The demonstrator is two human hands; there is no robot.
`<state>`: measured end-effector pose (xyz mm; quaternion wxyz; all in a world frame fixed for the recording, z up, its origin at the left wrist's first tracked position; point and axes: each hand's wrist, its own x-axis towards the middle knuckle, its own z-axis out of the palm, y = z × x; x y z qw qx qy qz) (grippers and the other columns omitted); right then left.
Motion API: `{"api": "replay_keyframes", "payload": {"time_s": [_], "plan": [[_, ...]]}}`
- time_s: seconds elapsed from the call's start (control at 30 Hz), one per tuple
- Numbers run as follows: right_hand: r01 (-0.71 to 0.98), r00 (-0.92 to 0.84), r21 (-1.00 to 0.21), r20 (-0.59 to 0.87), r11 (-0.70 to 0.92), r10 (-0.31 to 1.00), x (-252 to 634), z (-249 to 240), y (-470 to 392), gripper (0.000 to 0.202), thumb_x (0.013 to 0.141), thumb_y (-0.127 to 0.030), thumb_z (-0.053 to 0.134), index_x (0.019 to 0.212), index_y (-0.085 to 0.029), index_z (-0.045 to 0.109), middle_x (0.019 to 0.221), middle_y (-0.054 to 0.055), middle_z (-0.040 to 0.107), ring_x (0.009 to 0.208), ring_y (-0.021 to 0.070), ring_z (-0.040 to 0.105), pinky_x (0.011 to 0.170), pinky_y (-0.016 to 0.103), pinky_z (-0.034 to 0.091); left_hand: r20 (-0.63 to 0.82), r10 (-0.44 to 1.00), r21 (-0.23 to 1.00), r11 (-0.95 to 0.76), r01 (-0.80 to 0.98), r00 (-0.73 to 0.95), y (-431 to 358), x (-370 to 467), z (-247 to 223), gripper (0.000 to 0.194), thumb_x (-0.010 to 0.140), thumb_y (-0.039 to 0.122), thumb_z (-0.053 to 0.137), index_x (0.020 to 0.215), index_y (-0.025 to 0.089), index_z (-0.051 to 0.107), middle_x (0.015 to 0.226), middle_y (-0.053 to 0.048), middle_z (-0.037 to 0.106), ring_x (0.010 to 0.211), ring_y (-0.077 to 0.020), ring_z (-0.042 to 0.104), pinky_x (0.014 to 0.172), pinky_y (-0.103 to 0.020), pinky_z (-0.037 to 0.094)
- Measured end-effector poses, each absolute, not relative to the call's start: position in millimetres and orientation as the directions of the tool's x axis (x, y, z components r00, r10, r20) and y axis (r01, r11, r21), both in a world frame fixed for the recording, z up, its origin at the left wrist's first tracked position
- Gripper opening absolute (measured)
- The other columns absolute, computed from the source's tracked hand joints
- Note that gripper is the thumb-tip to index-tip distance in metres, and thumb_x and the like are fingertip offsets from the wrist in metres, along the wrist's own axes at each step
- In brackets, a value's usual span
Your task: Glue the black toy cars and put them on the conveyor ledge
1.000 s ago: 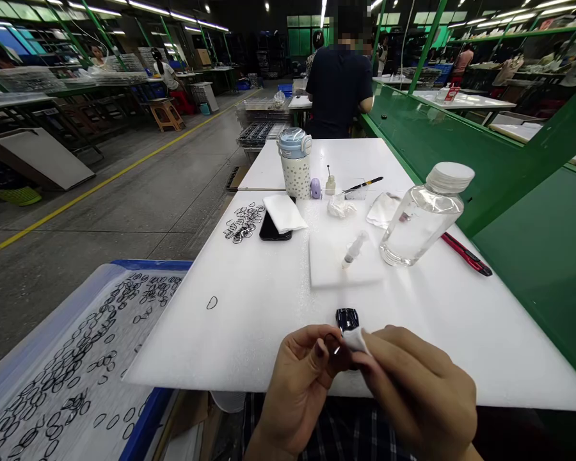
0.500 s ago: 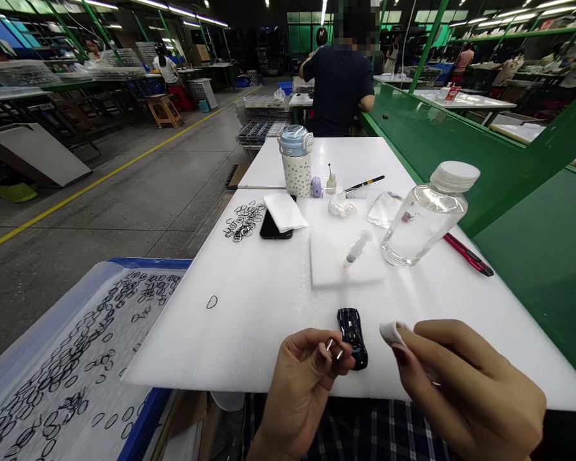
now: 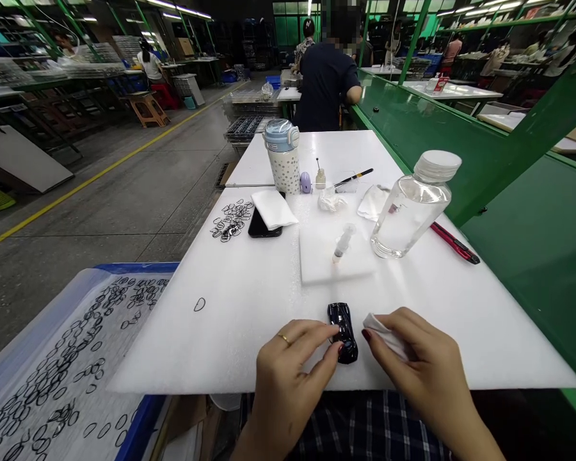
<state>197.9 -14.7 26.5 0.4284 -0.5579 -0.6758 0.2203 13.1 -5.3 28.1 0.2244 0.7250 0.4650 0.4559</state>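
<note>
A glossy black car-shaped piece (image 3: 343, 330) lies on the white table near its front edge. My left hand (image 3: 295, 371) is at its left side, thumb and forefinger against the piece; whether a small part sits between the fingertips is too small to tell. To the right, my right hand (image 3: 417, 365) pinches a folded white cloth (image 3: 388, 338) between thumb and fingers, just apart from the black piece. Behind them, a syringe (image 3: 343, 244) rests on a white foam pad (image 3: 312, 266). One thin black ring (image 3: 200, 305) lies alone on the left.
A clear bottle (image 3: 410, 211) and a red cutter (image 3: 455, 243) stand and lie at right. Behind are a dotted cup (image 3: 284, 163), a phone (image 3: 264, 225) and a pile of rings (image 3: 230, 221). A blue tray (image 3: 146, 416) holds rings at lower left. A person (image 3: 324, 83) sits ahead.
My left hand has turned palm down and come onto the black piece. My right hand with the cloth has drawn closer to it. The whole view has shifted slightly.
</note>
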Motion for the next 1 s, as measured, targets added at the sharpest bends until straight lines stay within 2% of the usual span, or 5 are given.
{"api": "replay_keyframes", "payload": {"time_s": [0.13,0.33,0.43,0.57,1.0], "plan": [[0.580,-0.101,-0.763,0.281,0.286,0.954,197.4,24.3,-13.1,0.007,0.091,-0.024,0.057,0.091,-0.020,0.064,0.073,-0.001,0.051,0.057,0.0077,0.045,0.051,0.022,0.034,0.513,0.820,0.675,-0.568,0.471,0.253,-6.1,20.0,23.8,0.019,0.082,0.007,0.065,0.099,0.014,0.071,0.086,-0.005,0.065,0.079,-0.0130,0.063,0.070,-0.024,0.054],[0.603,-0.180,-0.763,0.154,0.233,0.972,199.1,26.2,-12.7,0.012,0.093,-0.024,0.053,0.093,-0.020,0.064,0.078,0.000,0.054,0.065,0.0083,0.053,0.059,0.021,0.038,0.409,0.887,0.726,-0.459,0.513,0.215,-4.1,22.8,20.4,0.020,0.079,0.008,0.067,0.098,0.017,0.070,0.088,-0.004,0.062,0.079,-0.0143,0.063,0.070,-0.027,0.055],[0.614,-0.172,-0.764,0.117,0.199,0.978,198.0,29.0,-12.2,0.014,0.094,-0.024,0.052,0.092,-0.019,0.065,0.078,0.000,0.054,0.065,0.0089,0.053,0.058,0.023,0.037,0.336,0.924,0.764,-0.381,0.521,0.182,-2.4,21.0,22.3,0.029,0.077,0.009,0.070,0.103,0.020,0.069,0.104,-0.005,0.063,0.090,-0.0161,0.065,0.079,-0.029,0.058],[0.602,-0.170,-0.779,0.091,0.176,0.981,198.1,30.2,-11.1,0.016,0.094,-0.025,0.051,0.091,-0.019,0.065,0.076,0.001,0.054,0.064,0.0097,0.051,0.058,0.024,0.036,0.249,0.952,0.791,-0.305,0.530,0.177,-2.6,16.9,24.0,0.032,0.080,0.016,0.068,0.111,0.025,0.068,0.126,-0.004,0.061,0.105,-0.0188,0.064,0.092,-0.036,0.057],[0.612,-0.154,-0.779,0.051,0.136,0.987,196.5,29.0,-9.7,0.017,0.094,-0.029,0.052,0.090,-0.020,0.066,0.075,-0.001,0.054,0.063,0.0081,0.050,0.057,0.023,0.035,0.184,0.970,0.815,-0.240,0.527,0.157,0.7,17.9,25.8,0.028,0.082,0.016,0.061,0.107,0.023,0.070,0.121,-0.006,0.065,0.106,-0.0221,0.064,0.094,-0.046,0.057]]}}
